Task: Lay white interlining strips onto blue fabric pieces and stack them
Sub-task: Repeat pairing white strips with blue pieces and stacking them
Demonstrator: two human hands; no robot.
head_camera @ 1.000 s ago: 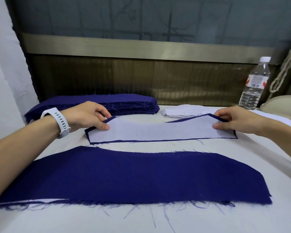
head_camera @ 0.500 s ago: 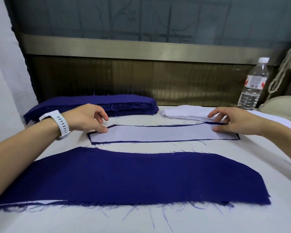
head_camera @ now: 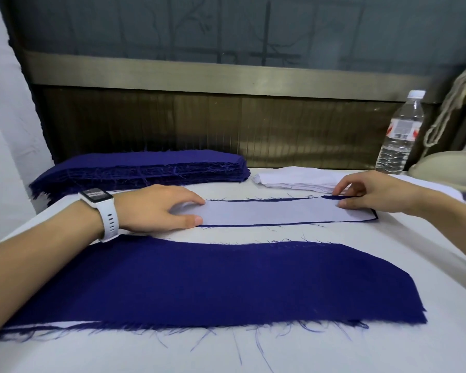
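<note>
left hand (head_camera: 156, 208): palm down with fingers straight, pressing flat on the left end of the white interlining strip (head_camera: 275, 212); a white watch (head_camera: 102, 211) on the wrist
right hand (head_camera: 371, 193): at the strip's right end, thumb down on the white and bent fingertips at the far edge; whether it pinches that edge cannot be told
white interlining strip: lies flat on a narrow blue piece (head_camera: 253, 225) in the middle of the table (head_camera: 388, 345), a thin blue border showing along its long sides
near blue piece (head_camera: 226, 284): wide, frayed, just in front of the strip; a sliver of white peeks out under its near left edge
blue stack (head_camera: 145, 168): far left of the table
white pile (head_camera: 299, 179): just beside the blue stack, behind the right hand
water bottle (head_camera: 398, 138): upright, far right
</note>
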